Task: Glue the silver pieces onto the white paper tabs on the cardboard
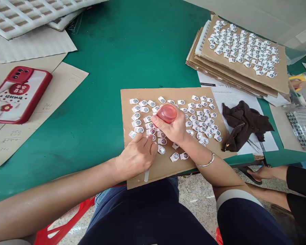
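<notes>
A brown cardboard sheet [137,182] lies at the table's front edge, dotted with many small white tabs [174,157] bearing round dark-ringed centres. Above its middle, my right hand [177,127] is wrapped around a translucent red squeeze bottle [167,113], its rounded base towards me and its tip hidden lower down. My left hand [140,153] is closed, with fingertips down among the tabs near the bottle. From beneath that palm pokes the rounded end of a pale flat stick [146,175]; its other end is hidden by the fingers.
Stacked cardboard sheets [193,63] with more tabs stand at the back right. Dark brown cloth [244,126] lies on printed paper right of the sheet. A red-cased phone [22,95] rests on written-on cardboard at left, below white grid trays [40,15]. Another person's legs [272,173] show at right.
</notes>
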`<state>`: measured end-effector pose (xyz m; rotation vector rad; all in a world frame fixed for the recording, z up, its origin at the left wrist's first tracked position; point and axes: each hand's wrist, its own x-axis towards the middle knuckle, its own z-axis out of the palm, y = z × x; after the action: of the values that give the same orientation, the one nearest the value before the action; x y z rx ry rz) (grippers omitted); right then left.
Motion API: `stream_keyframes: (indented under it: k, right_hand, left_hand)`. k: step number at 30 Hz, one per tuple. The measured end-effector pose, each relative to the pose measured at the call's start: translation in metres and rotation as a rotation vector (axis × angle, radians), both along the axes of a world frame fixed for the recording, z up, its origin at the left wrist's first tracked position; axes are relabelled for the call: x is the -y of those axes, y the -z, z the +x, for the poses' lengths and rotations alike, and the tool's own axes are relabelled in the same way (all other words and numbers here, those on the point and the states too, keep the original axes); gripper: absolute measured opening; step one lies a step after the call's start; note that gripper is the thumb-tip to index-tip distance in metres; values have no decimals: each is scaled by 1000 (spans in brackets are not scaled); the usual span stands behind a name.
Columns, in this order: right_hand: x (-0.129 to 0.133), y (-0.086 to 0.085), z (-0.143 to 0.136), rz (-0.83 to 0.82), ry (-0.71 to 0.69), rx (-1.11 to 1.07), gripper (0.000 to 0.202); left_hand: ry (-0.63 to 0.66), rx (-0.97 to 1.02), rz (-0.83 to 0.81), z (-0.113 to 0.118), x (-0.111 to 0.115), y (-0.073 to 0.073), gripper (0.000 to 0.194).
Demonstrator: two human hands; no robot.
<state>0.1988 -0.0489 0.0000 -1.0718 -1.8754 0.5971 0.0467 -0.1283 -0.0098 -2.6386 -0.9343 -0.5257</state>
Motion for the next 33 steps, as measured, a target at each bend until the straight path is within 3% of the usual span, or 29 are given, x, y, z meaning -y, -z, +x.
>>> stream_keyframes:
  k: [20, 26, 33]
  right_hand:
    - [4, 2, 3, 59, -34, 37, 23]
    - [0, -1, 1, 21, -18, 1, 27]
    - [-6, -5, -1, -95, -26, -26, 30]
  left_hand:
    - [2, 35, -160, -3, -1, -7, 25]
    - [21, 136, -444, -15, -11, -11, 18]
    - [29, 320, -646, -21, -30, -23, 18]
